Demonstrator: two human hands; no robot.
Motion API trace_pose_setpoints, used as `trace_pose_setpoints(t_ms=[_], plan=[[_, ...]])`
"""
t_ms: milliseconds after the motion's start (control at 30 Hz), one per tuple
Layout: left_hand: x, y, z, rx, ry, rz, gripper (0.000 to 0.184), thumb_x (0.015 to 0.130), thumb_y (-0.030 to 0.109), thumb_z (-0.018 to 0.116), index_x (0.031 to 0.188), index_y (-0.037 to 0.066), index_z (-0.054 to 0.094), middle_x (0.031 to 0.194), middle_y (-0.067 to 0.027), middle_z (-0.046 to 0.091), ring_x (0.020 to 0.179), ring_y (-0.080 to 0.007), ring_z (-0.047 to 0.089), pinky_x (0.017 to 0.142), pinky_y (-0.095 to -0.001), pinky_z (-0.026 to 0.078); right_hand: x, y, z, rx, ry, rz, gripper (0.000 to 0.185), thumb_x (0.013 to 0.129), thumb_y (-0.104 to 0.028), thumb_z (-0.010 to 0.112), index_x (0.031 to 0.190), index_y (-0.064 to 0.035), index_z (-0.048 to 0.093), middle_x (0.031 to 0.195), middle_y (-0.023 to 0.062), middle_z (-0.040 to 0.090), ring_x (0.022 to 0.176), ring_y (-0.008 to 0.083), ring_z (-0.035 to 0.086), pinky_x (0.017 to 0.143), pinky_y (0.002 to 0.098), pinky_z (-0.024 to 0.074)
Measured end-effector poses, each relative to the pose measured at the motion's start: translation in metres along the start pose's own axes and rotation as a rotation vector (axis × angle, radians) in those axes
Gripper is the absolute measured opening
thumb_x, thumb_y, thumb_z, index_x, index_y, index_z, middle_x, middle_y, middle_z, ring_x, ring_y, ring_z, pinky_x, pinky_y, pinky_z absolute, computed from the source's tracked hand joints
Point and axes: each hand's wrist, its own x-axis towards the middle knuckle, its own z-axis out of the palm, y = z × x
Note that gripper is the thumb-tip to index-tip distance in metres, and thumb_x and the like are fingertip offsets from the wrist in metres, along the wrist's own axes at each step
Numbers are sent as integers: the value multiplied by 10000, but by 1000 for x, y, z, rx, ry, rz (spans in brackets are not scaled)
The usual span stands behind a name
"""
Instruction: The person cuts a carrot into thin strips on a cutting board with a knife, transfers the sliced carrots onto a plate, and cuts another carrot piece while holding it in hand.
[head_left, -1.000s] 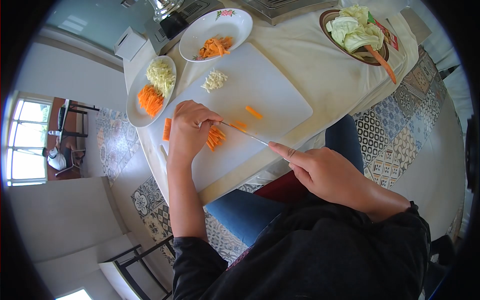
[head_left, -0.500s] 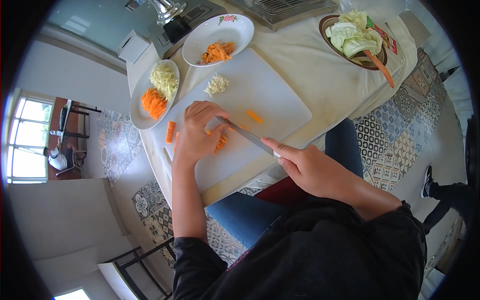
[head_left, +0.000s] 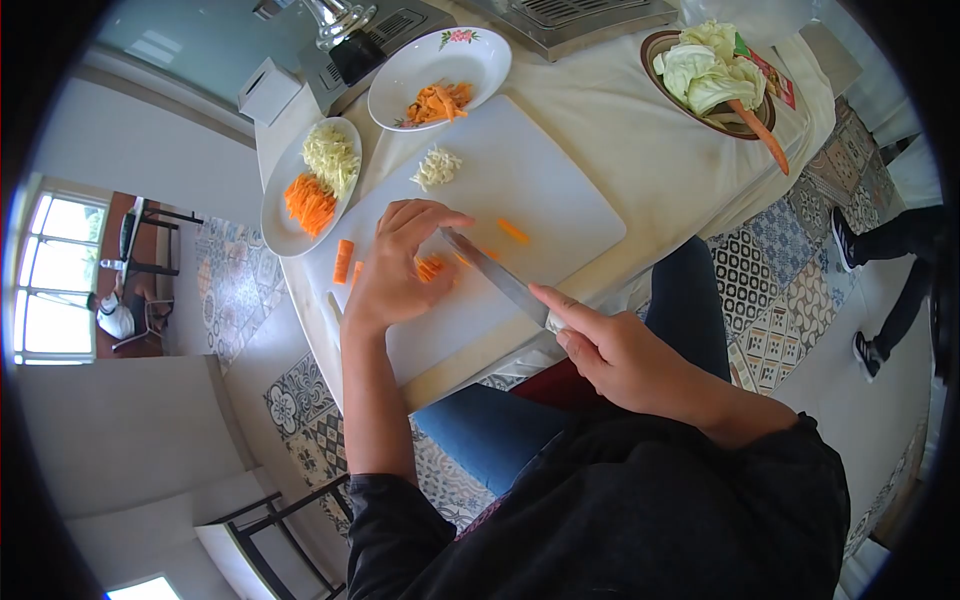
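Note:
My right hand [head_left: 610, 345] grips a kitchen knife [head_left: 500, 275] by its handle, the index finger along the top of the blade. The blade slants up and left over the white cutting board [head_left: 560, 190], its tip near my left hand [head_left: 395, 265]. My left hand is arched on the board, thumb and fingers apart, around cut carrot strips [head_left: 428, 268]. Some strips are partly hidden behind the hand. A flat carrot slice [head_left: 513, 231] lies right of the blade. Left of my hand is a carrot chunk [head_left: 343, 261]. A small pile of pale shreds [head_left: 437, 168] sits farther up.
An oval plate [head_left: 275, 235] with shredded carrot and pale green shreds overlaps the board's left side. A flowered bowl [head_left: 490, 70] holds carrot peelings. At the far right, a brown-rimmed bowl [head_left: 655, 45] carries cabbage and a whole carrot. Metal stoves [head_left: 565, 20] stand behind.
My left hand has opened wider, the thumb moving down over the carrot strips. The knife has turned slightly, showing more of its blade face. At right, another person's legs have stepped further into view.

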Motion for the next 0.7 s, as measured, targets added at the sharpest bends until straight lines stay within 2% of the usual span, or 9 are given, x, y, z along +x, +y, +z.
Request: trace_pose_setpoints(t_ms=[33,133,233,333,433,533,700], plan=[[1,2,-3,-16,13,10,472,608,-54,727,1057,92,719,1067,-65,675,1086,-281,563,1000,-381,446,0,-3,-2,-6,0,10,522,981,-77,530,1489,-67,410,736,206,640,621,374,641,616,448,496],[2,6,-9,-38,80,42,423,619,-56,718,1021,76,732,1035,-65,683,1050,-276,573,971,-371,461,-1,-12,-7,-96,1,14,531,968,-84,547,1486,-97,434,693,192,621,597,352,631,600,449,495],[1,1,-6,-8,177,76,357,638,-60,700,973,58,737,991,-67,690,1012,-268,586,934,-363,472,-1,3,-2,-340,114,-175,532,955,-97,561,1477,-120,461,655,172,609,586,338,625,587,457,495],[1,1,-5,-18,246,76,300,655,-60,692,933,46,734,963,-71,692,987,-261,599,884,-356,486,-3,7,-4,-487,156,-206,527,952,-111,565,1471,-135,475,641,155,611,589,342,620,584,466,500],[2,3,-7,-39,329,38,238,680,-56,690,898,35,722,955,-81,692,961,-256,611,848,-346,491,-6,-1,-12,-323,149,-117,523,958,-96,556,1473,-111,466,643,164,609,579,353,613,580,452,487],[2,-2,-6,7,393,21,176,716,-55,679,869,24,709,926,-91,692,919,-249,624,828,-332,490,-14,-24,-25,-161,50,64,513,968,-81,541,1474,-81,452,637,179,598,570,365,610,585,447,473],[3,-5,-5,22,453,-2,131,761,-52,661,864,18,702,876,-91,696,865,-237,631,804,-321,487,-18,-21,-19,-113,22,44,501,978,-71,522,1469,-32,434,648,194,605,579,380,622,589,444,471]])
